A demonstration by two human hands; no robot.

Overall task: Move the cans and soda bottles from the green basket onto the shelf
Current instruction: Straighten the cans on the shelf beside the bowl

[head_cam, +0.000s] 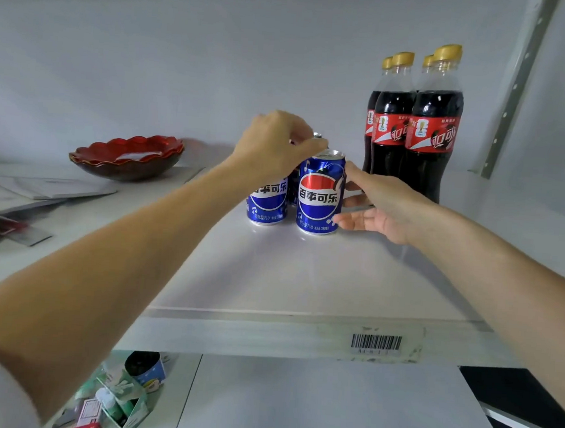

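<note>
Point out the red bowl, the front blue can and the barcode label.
red bowl (pixel 126 156): head view, on its scalloped rim.
front blue can (pixel 319 196): head view, on its logo band.
barcode label (pixel 376 341): head view, on the bars, shelf's front edge.

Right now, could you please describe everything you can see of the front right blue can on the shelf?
The front right blue can looks like metal, with a silver top and a red, white and blue roundel bearing Chinese characters. It stands upright on the white shelf, close beside another blue can. The right hand touches its right side with relaxed fingers.
</note>
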